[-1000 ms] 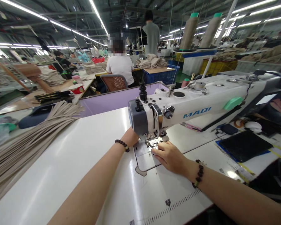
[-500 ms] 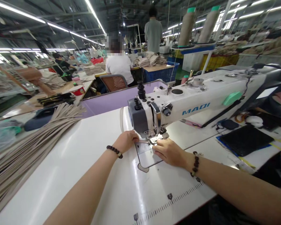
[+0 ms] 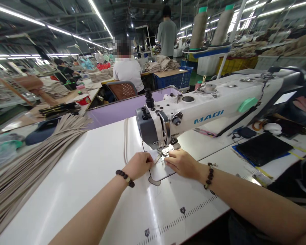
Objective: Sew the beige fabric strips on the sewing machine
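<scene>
My left hand (image 3: 139,165) is closed, thumb and fingertips pinched on a narrow beige fabric strip (image 3: 157,159) just left of the presser foot (image 3: 165,152). A pale patch lies beside these fingertips; I cannot tell whether it is cloth or bare plate. My right hand (image 3: 183,164) rests on the table right of the foot, fingers curled together close to the needle area. What its fingertips hold, if anything, is hidden. Both hands work under the head of a white sewing machine (image 3: 209,105). Behind the left hand, a thin beige strip (image 3: 125,141) curves over the white table (image 3: 99,170).
A large bundle of beige strips (image 3: 40,166) lies along the table's left side. Thread cones (image 3: 199,29) stand above the machine. On the right is a black flat pad (image 3: 265,149). Past the purple panel (image 3: 109,105), a person in white (image 3: 129,73) sits.
My left hand has drawn slightly back toward me, its fingertips lower beside the foot. A pale patch now shows there. My right hand stays nearly in place; the view shifts a little.
</scene>
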The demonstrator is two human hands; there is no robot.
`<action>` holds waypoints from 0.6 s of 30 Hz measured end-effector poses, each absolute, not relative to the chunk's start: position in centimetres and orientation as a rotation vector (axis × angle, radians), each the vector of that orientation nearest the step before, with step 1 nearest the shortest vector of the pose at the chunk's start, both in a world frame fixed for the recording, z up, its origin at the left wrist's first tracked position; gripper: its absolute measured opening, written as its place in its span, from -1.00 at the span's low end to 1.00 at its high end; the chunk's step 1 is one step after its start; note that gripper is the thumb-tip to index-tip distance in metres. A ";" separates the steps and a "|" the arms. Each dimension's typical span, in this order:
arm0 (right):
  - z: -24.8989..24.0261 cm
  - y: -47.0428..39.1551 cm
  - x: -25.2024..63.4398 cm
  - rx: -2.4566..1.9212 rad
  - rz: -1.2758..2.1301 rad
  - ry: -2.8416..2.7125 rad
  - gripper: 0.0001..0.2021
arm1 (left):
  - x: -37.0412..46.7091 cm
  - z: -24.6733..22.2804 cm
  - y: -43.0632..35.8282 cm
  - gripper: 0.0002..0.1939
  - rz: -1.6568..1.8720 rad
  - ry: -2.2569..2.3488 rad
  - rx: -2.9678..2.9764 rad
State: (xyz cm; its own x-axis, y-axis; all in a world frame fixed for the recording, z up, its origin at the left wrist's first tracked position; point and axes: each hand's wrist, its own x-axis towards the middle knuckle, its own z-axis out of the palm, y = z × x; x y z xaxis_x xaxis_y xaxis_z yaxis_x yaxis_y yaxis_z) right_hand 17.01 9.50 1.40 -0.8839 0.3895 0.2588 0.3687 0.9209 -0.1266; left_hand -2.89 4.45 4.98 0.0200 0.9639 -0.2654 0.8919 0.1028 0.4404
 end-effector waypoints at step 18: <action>3.8 5.7 18.5 -0.842 0.997 -2.685 -0.72 | 0.4 6.7 -2.0 -0.80 0.201 1.541 1.370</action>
State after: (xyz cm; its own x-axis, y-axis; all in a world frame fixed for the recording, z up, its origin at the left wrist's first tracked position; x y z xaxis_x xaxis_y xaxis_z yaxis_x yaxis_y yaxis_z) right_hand 18.54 5.69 3.80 -0.8297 0.5562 -0.0475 0.4523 0.6200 -0.6412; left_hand 0.40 -1.97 6.71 0.1675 0.8130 -0.5576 0.6432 0.3385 0.6868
